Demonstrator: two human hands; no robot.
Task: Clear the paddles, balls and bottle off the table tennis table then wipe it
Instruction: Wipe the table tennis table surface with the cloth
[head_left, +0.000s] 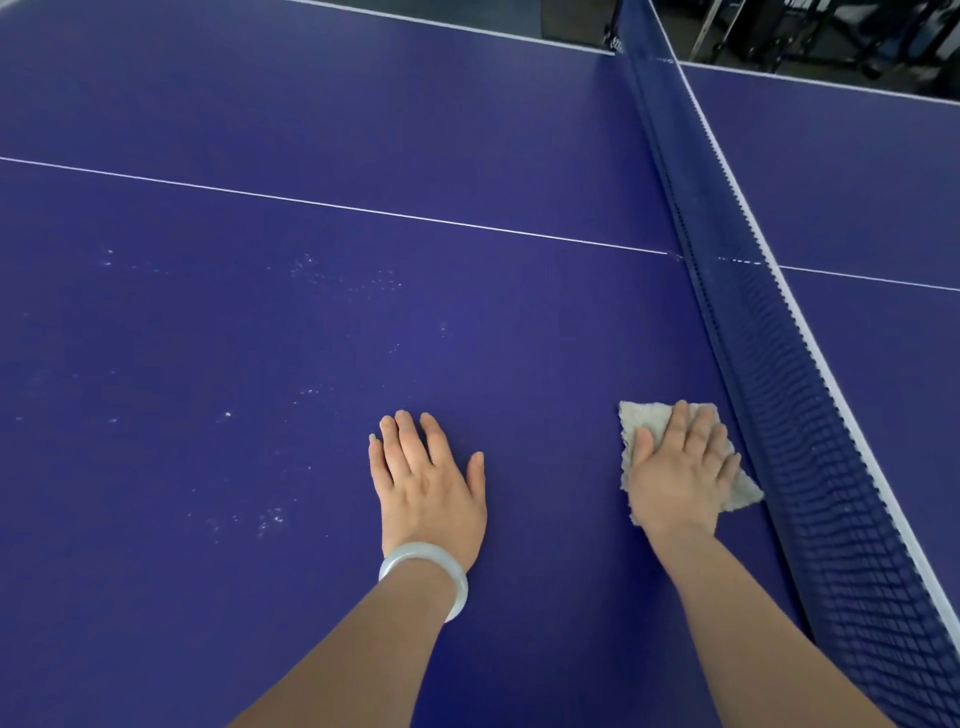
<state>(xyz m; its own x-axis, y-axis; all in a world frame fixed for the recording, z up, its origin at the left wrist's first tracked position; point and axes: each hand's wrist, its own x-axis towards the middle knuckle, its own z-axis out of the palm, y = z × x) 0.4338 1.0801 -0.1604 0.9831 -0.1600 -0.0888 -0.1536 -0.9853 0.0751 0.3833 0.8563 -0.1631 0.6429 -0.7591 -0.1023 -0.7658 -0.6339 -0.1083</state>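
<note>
A: We see two hands, both flat on the blue counter (260, 130). The left hand (428, 480) lies spread, palm down, touching only bare surface; one pale bangle (434, 574) rings its wrist.

B: The right hand (680, 467) presses, fingers extended, on one grey cloth (641, 415), just beside the net (779, 364).

A: Most of the cloth is hidden under that palm. Pale specks (272, 517) dot the counter left of the hands; we cannot count them.
</note>
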